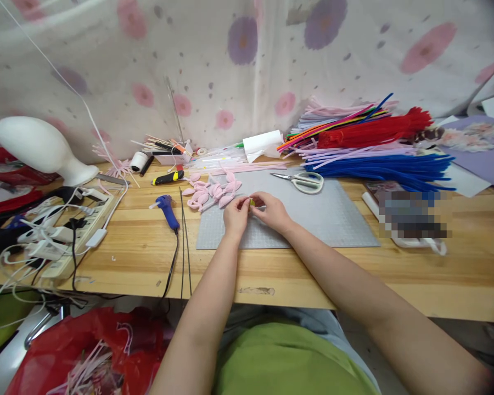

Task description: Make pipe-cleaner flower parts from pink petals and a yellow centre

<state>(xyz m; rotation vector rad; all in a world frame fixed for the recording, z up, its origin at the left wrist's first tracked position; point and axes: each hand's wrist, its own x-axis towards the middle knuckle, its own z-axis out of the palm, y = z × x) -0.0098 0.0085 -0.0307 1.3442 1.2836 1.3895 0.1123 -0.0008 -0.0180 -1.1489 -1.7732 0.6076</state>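
Both hands meet over a flat grey cutting mat (pixel 333 225) on a wooden table. A tiny yellow-green piece (pixel 252 203) is between the fingertips, mostly hidden, so I can't tell its shape. The right hand (pixel 274 211) has a narrow pinch, with the piece between thumb and finger. The left hand (pixel 235 215) is pinched small too, at the piece's nine o'clock side, and seems to hold its edge.

This looks like careful finger work on the tiny piece. The next move calls for a soft, steady pinch with both hands close together.

From the hands, fuzzy pink petal-shaped pieces (pixel 214 190) lie at ten o'clock, just beside the left hand. Metal scissors with pale handles (pixel 293 178) lie at two o'clock. A blue plastic glue gun (pixel 168 214) lies at nine o'clock, well apart.
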